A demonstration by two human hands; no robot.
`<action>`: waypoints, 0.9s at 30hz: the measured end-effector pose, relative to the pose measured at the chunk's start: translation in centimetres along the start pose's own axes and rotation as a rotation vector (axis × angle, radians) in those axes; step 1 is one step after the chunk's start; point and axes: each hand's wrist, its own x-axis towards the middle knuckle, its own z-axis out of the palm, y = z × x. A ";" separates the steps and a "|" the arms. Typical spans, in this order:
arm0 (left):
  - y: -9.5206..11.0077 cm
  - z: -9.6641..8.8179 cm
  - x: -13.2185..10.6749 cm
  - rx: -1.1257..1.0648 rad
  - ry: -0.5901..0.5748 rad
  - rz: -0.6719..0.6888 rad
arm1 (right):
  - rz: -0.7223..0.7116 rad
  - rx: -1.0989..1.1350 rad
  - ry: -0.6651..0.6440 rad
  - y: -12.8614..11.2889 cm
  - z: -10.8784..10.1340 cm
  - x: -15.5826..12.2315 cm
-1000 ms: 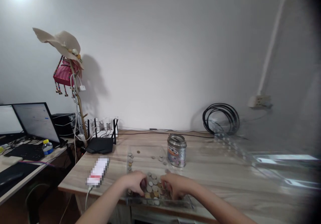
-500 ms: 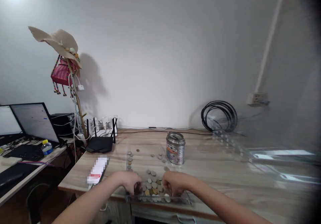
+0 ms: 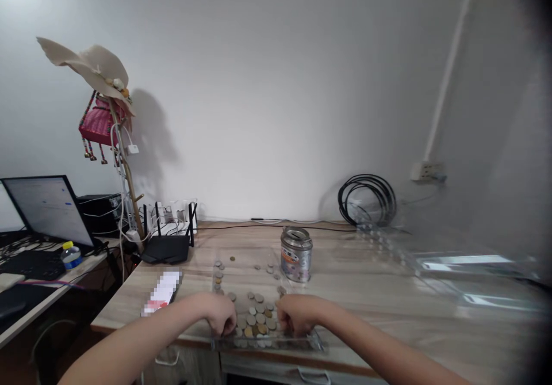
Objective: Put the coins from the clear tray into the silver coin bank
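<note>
The coins (image 3: 260,319) lie in a clear tray (image 3: 293,345) near the front edge of the bench (image 3: 345,298), most of them loosely clustered between your hands, with a few strung along the left side and others scattered toward the back. Your left hand (image 3: 223,317) and right hand (image 3: 297,317) are down at either side of the cluster, fingers curled under; you cannot tell from here whether either grip has closed on a coin.

Expect each coin to be light, hard and smooth, apt to slide and awkward to lift when flat. Pinch it by opposite rims, or drag it against the tray's wall first. The tray looks stiff and perhaps brittle.

Just beside the tray's back right stands a tin (image 3: 296,258) with a slotted lid, an obstacle for your right hand if it reaches back. The phone (image 3: 164,293) lies left, beyond your left forearm, with the router (image 3: 166,249) behind it.
</note>
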 end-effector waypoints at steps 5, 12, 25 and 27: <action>0.1 -0.7 0.0 0.037 -0.173 0.011 | 0.026 -0.032 0.022 0.5 0.5 0.4; -0.8 0.2 2.5 -1.101 0.410 -0.254 | 0.051 0.374 0.264 0.0 -1.2 0.0; -0.4 1.1 4.4 -2.208 0.385 -0.275 | 0.066 0.397 0.727 -4.9 -4.7 2.9; -0.6 1.5 3.7 -2.249 0.499 -0.264 | 0.120 0.354 0.725 -4.7 -3.1 2.2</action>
